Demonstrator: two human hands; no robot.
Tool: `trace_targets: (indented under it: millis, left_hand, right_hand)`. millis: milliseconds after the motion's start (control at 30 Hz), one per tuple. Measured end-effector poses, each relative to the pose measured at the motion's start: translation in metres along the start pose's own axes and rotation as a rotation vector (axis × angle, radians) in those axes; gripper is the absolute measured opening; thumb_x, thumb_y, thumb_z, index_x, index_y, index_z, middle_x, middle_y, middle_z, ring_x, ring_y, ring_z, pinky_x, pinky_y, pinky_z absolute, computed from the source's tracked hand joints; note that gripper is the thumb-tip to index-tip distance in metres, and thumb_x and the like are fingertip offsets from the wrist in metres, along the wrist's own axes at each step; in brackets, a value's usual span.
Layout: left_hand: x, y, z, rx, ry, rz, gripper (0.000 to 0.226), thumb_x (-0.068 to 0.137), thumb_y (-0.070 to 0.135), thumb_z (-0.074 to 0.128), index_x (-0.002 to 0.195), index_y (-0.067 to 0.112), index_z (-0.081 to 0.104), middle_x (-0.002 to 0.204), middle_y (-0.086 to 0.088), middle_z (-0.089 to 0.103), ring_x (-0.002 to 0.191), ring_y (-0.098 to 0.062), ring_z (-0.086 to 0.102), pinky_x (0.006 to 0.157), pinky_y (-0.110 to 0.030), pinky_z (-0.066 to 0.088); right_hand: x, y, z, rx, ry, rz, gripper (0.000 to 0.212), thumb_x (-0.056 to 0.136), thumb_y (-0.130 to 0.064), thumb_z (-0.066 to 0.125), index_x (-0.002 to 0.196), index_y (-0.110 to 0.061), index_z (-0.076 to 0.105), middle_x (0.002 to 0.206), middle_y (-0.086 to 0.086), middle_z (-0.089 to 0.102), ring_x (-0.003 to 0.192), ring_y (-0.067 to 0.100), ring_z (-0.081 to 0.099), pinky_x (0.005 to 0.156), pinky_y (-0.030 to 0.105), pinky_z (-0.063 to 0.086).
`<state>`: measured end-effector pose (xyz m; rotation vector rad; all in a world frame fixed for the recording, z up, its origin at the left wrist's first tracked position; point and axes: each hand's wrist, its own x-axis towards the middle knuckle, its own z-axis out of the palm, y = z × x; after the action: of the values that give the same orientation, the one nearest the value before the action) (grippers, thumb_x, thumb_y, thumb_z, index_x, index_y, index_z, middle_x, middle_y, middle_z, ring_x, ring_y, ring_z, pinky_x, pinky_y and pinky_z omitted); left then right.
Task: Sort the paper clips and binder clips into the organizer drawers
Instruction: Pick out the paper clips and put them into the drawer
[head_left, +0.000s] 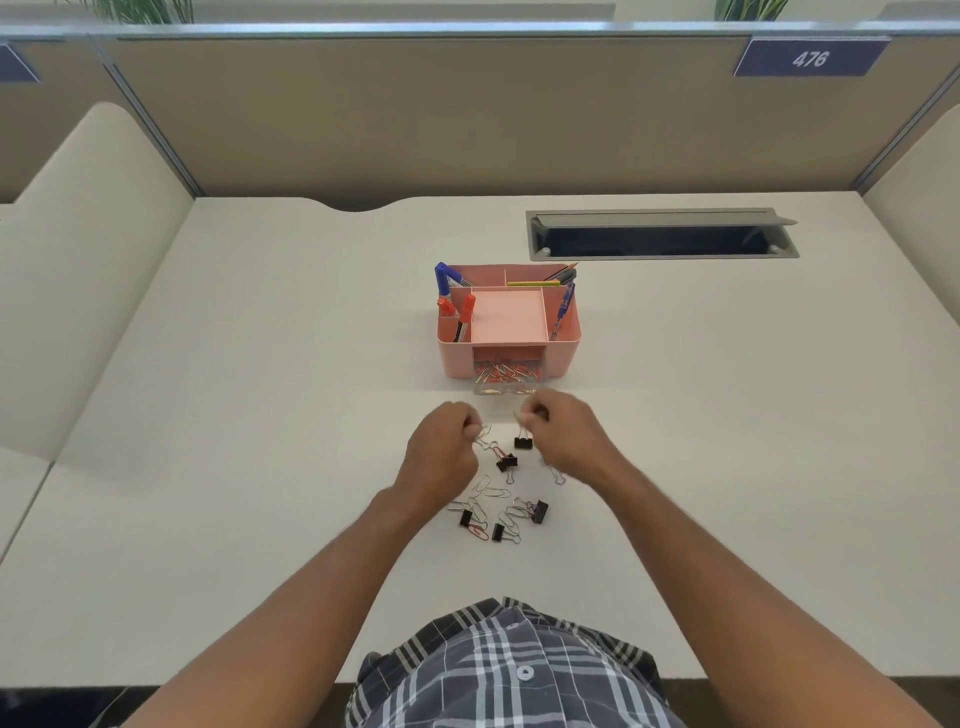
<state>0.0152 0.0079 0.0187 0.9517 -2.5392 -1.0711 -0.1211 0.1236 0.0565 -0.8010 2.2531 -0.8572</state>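
A pink desk organizer (457, 358) stands mid-table, its clear front drawer (503, 385) pulled out and holding red and silver paper clips. In front of it lies a loose pile of silver paper clips (485, 501) and several black binder clips (540, 512). My left hand (441, 452) is pinched on a paper clip at the pile's far left edge. My right hand (569, 434) pinches the wire handle of a black binder clip (523, 442), which hangs just above the table.
Pens and markers (452, 306) stand in the organizer's top compartments. An open grey cable tray (660, 234) is sunk into the desk at the back right. Beige partition walls enclose the desk on the far side and both sides.
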Motion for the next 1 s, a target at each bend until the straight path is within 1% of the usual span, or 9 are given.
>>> trace_targets:
  millis: [67,167,300,367,500,667,767,867,1000]
  left_hand:
    - [0.016,0.016,-0.007,-0.064,0.032,0.036,0.017,0.091,0.007,0.051,0.08,0.02,0.052,0.08,0.003,0.059,0.076,-0.02,0.056,0.065,-0.038,0.049]
    - [0.042,0.039,-0.016,-0.097,0.065,0.078,0.018,0.092,0.007,0.052,0.081,0.02,0.053,0.08,0.001,0.06,0.074,-0.019,0.057,0.063,-0.035,0.049]
    - [0.065,0.052,-0.018,-0.191,0.095,-0.035,0.012,0.094,0.009,0.054,0.087,0.016,0.061,0.083,0.001,0.063,0.078,-0.015,0.057,0.064,-0.024,0.046]
    - [0.071,0.05,-0.018,-0.24,0.108,-0.094,0.01,0.096,0.009,0.054,0.092,0.014,0.062,0.087,0.001,0.063,0.081,-0.013,0.057,0.063,-0.019,0.043]
    - [0.074,0.045,-0.02,-0.313,0.105,-0.117,0.011,0.095,0.009,0.056,0.088,0.015,0.062,0.083,0.004,0.062,0.077,-0.012,0.057,0.064,-0.02,0.042]
    - [0.078,0.049,-0.019,-0.261,0.091,-0.113,0.01,0.096,0.009,0.055,0.091,0.015,0.062,0.086,0.002,0.062,0.078,-0.01,0.056,0.062,-0.017,0.042]
    - [0.08,0.048,-0.018,-0.2,0.078,-0.079,0.014,0.095,0.005,0.054,0.091,0.015,0.063,0.089,0.0,0.063,0.083,-0.013,0.058,0.067,-0.019,0.047]
    - [0.079,0.046,-0.018,-0.154,0.058,-0.036,0.02,0.094,0.001,0.052,0.092,0.015,0.065,0.093,-0.001,0.064,0.087,-0.014,0.059,0.071,-0.018,0.047]
    - [0.073,0.041,-0.022,-0.148,0.058,0.012,0.026,0.091,-0.003,0.047,0.09,0.015,0.066,0.089,-0.001,0.065,0.084,-0.014,0.058,0.067,-0.015,0.044]
  right_hand:
    - [0.01,-0.011,-0.013,0.026,0.092,-0.026,0.01,0.095,-0.023,0.057,0.088,-0.019,0.062,0.085,-0.004,0.064,0.073,0.011,0.058,0.062,0.024,0.045]
    - [0.024,-0.025,-0.025,0.05,0.18,-0.069,0.009,0.094,-0.019,0.058,0.088,-0.017,0.063,0.086,-0.003,0.064,0.078,0.013,0.058,0.068,0.027,0.045]
    - [0.041,-0.031,-0.028,0.127,0.188,-0.033,0.008,0.092,-0.018,0.061,0.085,-0.018,0.064,0.084,-0.001,0.065,0.082,0.02,0.062,0.076,0.038,0.057]
    - [0.046,-0.029,-0.028,0.168,0.186,-0.017,0.008,0.091,-0.019,0.063,0.083,-0.019,0.064,0.082,-0.001,0.065,0.08,0.02,0.063,0.078,0.043,0.058]
    - [0.05,-0.027,-0.027,0.155,0.183,-0.017,0.009,0.09,-0.018,0.063,0.081,-0.019,0.064,0.082,0.0,0.067,0.08,0.021,0.063,0.076,0.039,0.057]
    - [0.054,-0.033,-0.025,0.034,0.19,-0.057,0.007,0.09,-0.013,0.062,0.085,-0.015,0.065,0.087,0.003,0.065,0.081,0.02,0.058,0.064,0.027,0.046]
    - [0.056,-0.034,-0.025,-0.055,0.186,-0.088,0.006,0.091,-0.012,0.061,0.088,-0.014,0.066,0.09,0.005,0.066,0.085,0.021,0.059,0.068,0.031,0.05]
    - [0.055,-0.032,-0.027,-0.09,0.176,-0.115,0.013,0.09,-0.006,0.058,0.092,-0.012,0.069,0.093,0.005,0.067,0.089,0.022,0.06,0.077,0.036,0.054]
    - [0.049,-0.029,-0.031,-0.049,0.184,-0.136,0.021,0.089,-0.002,0.054,0.094,-0.012,0.072,0.093,0.002,0.068,0.09,0.02,0.06,0.078,0.032,0.054]
